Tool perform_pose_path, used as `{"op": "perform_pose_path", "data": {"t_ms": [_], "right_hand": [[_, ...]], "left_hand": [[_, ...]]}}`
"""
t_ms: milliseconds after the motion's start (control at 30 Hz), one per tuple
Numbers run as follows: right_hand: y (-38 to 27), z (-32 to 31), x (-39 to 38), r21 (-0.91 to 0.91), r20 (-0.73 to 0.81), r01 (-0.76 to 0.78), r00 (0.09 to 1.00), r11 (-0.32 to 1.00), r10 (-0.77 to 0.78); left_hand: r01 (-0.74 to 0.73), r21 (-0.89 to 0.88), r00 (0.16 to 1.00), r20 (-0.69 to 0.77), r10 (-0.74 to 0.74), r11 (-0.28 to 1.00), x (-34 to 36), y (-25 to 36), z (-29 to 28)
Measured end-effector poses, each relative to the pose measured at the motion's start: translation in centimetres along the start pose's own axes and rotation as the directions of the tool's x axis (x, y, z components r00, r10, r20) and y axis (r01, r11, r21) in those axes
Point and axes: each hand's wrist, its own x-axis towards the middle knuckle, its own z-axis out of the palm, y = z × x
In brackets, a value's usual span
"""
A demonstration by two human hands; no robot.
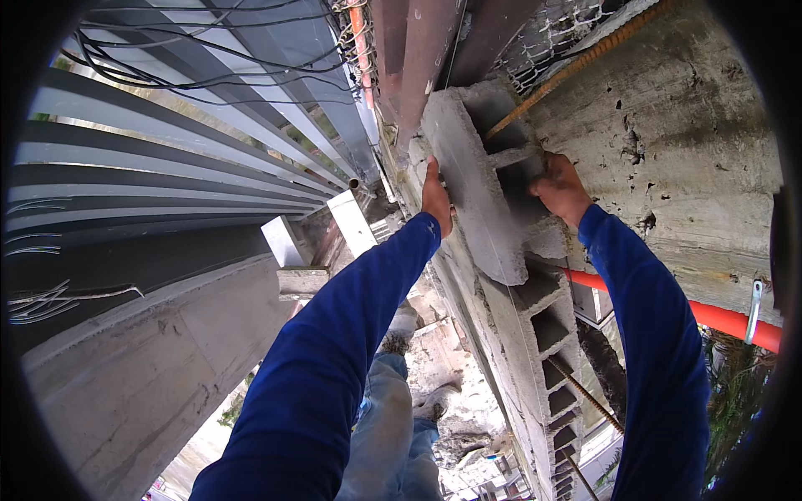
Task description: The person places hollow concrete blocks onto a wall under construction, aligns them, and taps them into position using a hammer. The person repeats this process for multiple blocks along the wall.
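Observation:
A grey hollow concrete block (pixel 472 179) sits at the top of a block wall (pixel 480 326), its open cells facing up. My left hand (pixel 436 200) is pressed against the block's left face, with the thumb pointing up along it; the other fingers are partly hidden. On the opposite side, my right hand (pixel 561 190) grips the block's edge by an open cell, fingers curled. A thin string line (pixel 494 246) runs down along the left face of the block. A rusty steel bar (pixel 576 71) slants down into the block's far cell.
Steel bars (pixel 589 392) stick out of the wall's lower cells. A concrete wall (pixel 668 159) and a red-orange pipe (pixel 727 324) lie to the right. Grey metal slats (pixel 167 159) and black cables (pixel 209 79) fill the upper left. The ground (pixel 447 359) shows far below by my legs.

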Motion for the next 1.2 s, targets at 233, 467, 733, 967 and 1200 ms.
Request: {"op": "perform_pose_path", "data": {"t_ms": [233,467,733,967,1200], "right_hand": [[1.0,-0.4,0.3,-0.174,0.078,-0.053,0.995,0.983,0.067],[2.9,0.2,1.1,-0.195,0.063,0.054,0.997,0.979,-0.043],[2.9,0.4,0.9,-0.166,0.053,0.029,0.998,0.986,-0.020],[3.6,0.9,1.3,-0.161,0.047,0.079,0.996,0.984,-0.072],[3.7,0.2,0.5,-0.258,0.000,0.078,0.997,0.963,-0.081]], "left_hand": [[0.018,0.028,1.000,-0.020,-0.017,0.999,0.7,-1.4,-0.7],[-0.015,0.034,1.000,-0.014,0.015,0.999,1.2,-1.8,-0.8],[0.021,-0.011,0.999,-0.045,-0.022,1.000,1.3,-1.8,-0.4],[-0.010,0.023,0.996,-0.084,0.011,1.000,2.0,-2.8,-1.1],[-0.034,0.191,0.958,-0.273,0.086,0.981,2.9,-4.9,0.8]]}}
